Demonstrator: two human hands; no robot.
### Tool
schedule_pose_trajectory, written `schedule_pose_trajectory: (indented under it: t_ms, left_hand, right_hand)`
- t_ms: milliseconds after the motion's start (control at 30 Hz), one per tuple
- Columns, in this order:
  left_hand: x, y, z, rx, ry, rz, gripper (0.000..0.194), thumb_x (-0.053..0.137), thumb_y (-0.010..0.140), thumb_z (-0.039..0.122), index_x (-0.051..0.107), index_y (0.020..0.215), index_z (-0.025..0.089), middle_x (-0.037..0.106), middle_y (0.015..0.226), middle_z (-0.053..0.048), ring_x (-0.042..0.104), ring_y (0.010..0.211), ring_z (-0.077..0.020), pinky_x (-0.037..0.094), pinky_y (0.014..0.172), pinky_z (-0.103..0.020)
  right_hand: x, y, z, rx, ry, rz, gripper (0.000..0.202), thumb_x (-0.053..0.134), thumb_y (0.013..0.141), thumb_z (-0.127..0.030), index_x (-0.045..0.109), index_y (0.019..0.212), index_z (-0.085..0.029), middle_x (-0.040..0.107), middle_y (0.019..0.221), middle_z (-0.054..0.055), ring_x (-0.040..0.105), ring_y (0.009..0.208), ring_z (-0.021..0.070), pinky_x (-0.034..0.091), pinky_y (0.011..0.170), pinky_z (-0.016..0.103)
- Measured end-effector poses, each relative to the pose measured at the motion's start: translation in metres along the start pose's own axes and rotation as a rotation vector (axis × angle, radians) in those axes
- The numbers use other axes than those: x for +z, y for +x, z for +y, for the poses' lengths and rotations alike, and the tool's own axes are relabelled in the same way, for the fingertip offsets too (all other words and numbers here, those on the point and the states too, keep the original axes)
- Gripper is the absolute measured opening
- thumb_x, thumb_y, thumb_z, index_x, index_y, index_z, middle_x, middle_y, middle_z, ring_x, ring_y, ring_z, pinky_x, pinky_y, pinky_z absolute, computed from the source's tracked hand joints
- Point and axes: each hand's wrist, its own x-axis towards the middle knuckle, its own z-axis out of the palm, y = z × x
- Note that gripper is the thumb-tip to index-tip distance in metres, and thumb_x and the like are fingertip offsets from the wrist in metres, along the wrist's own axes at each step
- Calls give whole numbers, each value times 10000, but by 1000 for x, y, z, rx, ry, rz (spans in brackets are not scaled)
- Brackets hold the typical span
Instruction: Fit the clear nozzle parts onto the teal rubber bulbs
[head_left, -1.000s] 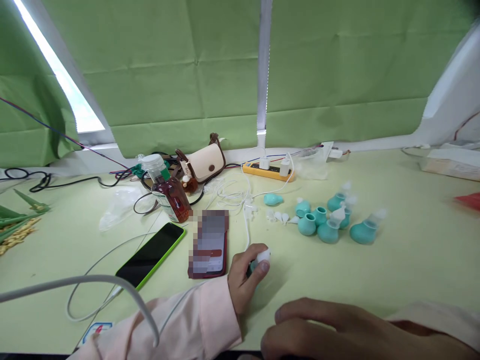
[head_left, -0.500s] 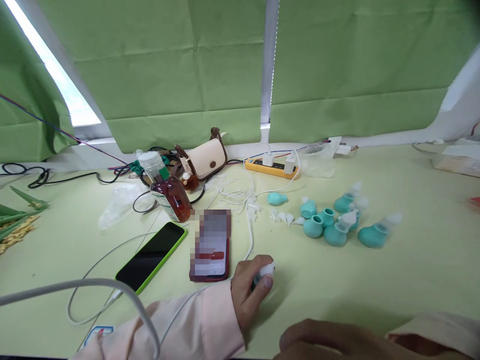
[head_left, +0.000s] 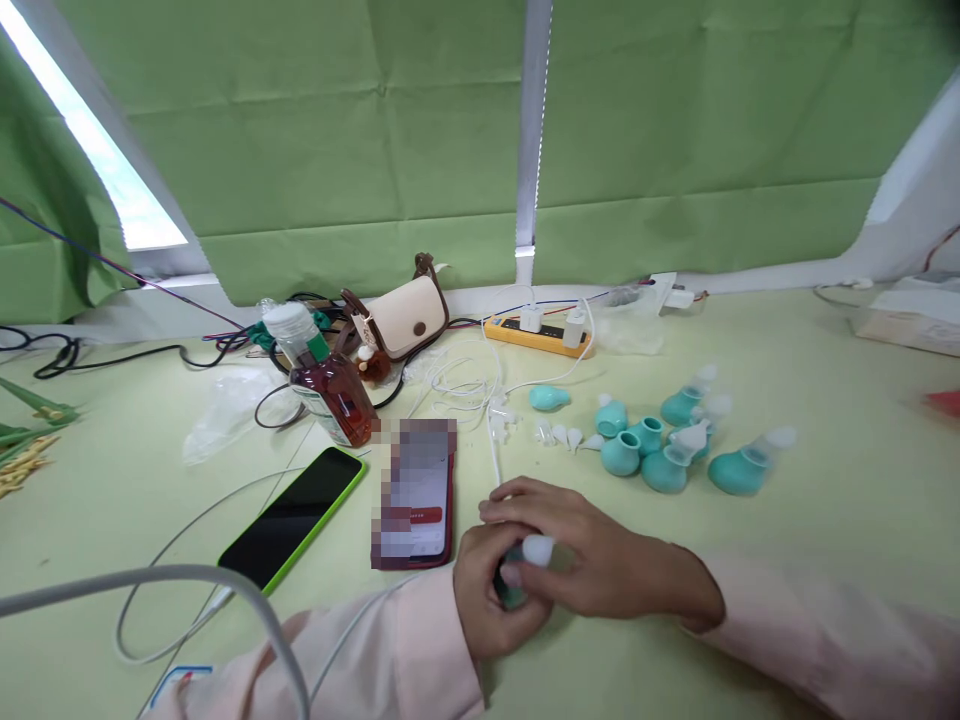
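Within the left hand [head_left: 482, 600], a teal bulb [head_left: 513, 592], blunt white tip [head_left: 537, 549].

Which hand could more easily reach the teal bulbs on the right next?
Probably the right hand: it looks nearer the teal bulbs on that side, while the left hand is curled around a teal piece.

Green shades [head_left: 337, 150] hang behind a pale yellow-green table [head_left: 847, 500]. A white post [head_left: 533, 130] divides the panels. Daylight enters through a slanted gap [head_left: 112, 150] at left. The right-hand wall [head_left: 922, 190] is white.
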Motion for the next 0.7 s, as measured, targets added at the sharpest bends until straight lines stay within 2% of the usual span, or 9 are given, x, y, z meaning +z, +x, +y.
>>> schedule_pose_trajectory:
  t_ms: [100,200,267,467,567,667,700]
  left_hand:
    - [0,33,-6,0,106,-33,189,540,620,150,613,794,170,611,640,-27,548,587,-173,437,555,-276]
    - [1,34,-5,18,86,-92,255,533,620,111,620,851,174,638,748,-39,570,692,-186,455,622,-283]
    - [1,28,-4,53,45,-109,328,512,608,79,614,900,187,639,842,-44,563,804,-202,456,687,-296]
    - [3,16,-3,120,50,-124,261,485,649,145,665,790,271,653,833,-17,569,811,-223,466,683,-310]
    - [2,17,-4,93,45,-119,282,478,660,152,648,859,256,645,862,-29,572,790,-221,473,666,-307]
    - [-1,20,-3,64,25,-133,231,480,671,176,642,831,212,642,778,-49,575,724,-218,475,623,-311]
    - [-2,22,-2,65,10,-144,215,477,679,192,638,821,201,638,752,-53,574,709,-215,474,613,-312]
  right_hand:
    - [10,-1,15,90,301,38,244,399,831,-238,562,985,-141,600,923,62,503,939,136,424,816,290]
    - [15,-3,14,169,499,102,276,336,860,-224,596,935,-168,589,950,55,503,951,138,418,825,299]
    - [17,-4,6,195,568,79,304,304,869,-218,590,960,-169,570,1003,65,499,963,141,415,832,302]
    - [23,-7,-12,-32,483,58,298,318,851,-159,556,1019,-96,532,1101,122,412,1056,150,369,883,345]
    - [20,-7,-10,-19,456,42,294,346,840,-156,523,1063,-84,538,1072,127,404,1054,142,377,875,330]
    - [14,-5,-7,51,426,-43,365,391,834,-237,424,1173,-104,494,1103,121,415,1041,136,377,876,318]
    - [13,-5,-6,31,402,-50,384,379,839,-266,404,1188,-107,484,1113,122,414,1044,141,370,884,330]
